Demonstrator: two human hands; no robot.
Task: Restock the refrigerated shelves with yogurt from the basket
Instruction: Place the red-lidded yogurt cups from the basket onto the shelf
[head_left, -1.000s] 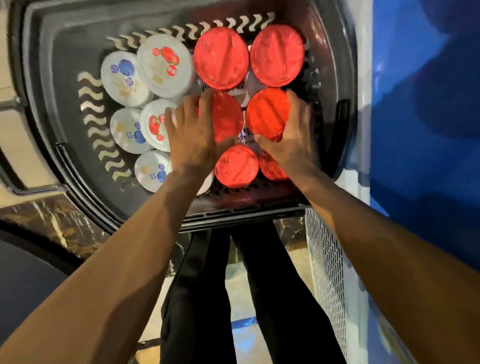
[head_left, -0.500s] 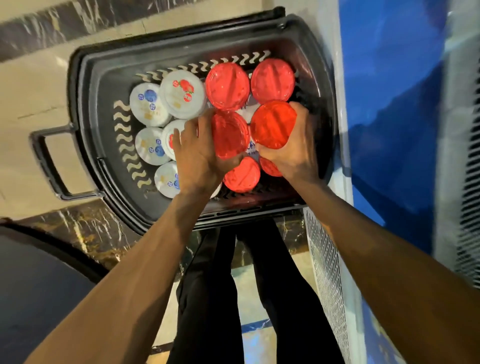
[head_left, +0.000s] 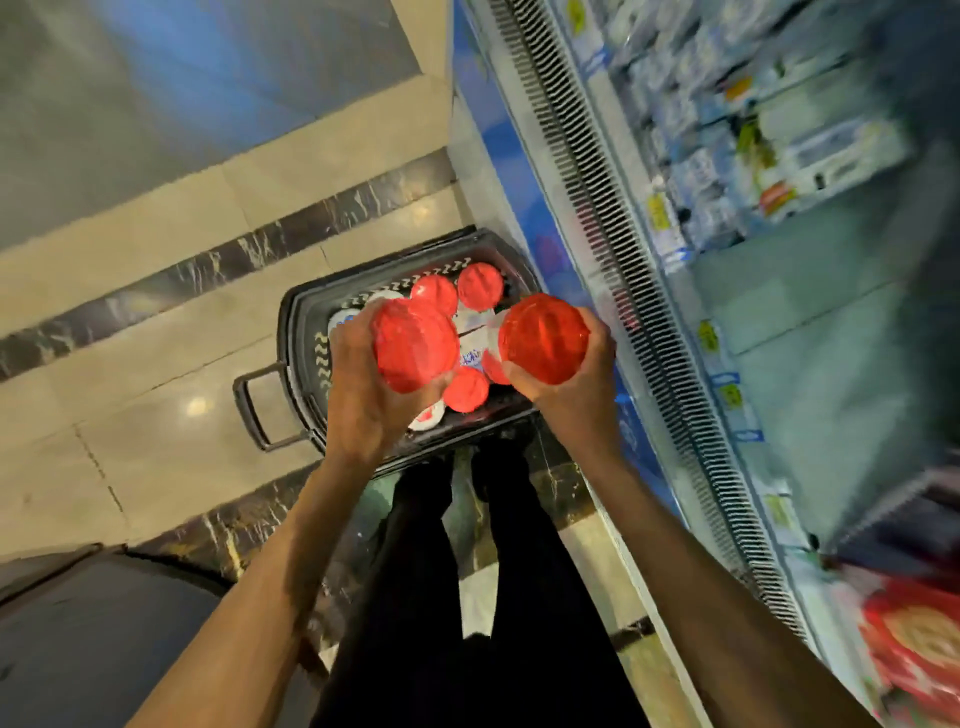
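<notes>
My left hand (head_left: 358, 395) grips a yogurt tub with a red lid (head_left: 415, 344), held up above the basket. My right hand (head_left: 571, 395) grips a second red-lidded yogurt tub (head_left: 543, 338) at the same height. Below them the black basket (head_left: 296, 332) stands on the floor and holds more red-lidded tubs (head_left: 480, 286) and white-lidded tubs, mostly hidden by my hands. The refrigerated shelves (head_left: 753, 156) rise to the right, blurred, with rows of white and blue dairy packs.
The cooler's slatted air grille (head_left: 613, 218) runs along its front edge beside the basket. The basket's handle (head_left: 249, 405) sticks out to the left over the tiled floor. My legs stand just behind the basket. A red pack (head_left: 919, 649) sits at the lower right.
Both hands have lifted a red-lidded tub each out of the basket. The view has pulled back and swung right, bringing the cooler shelves into sight.
</notes>
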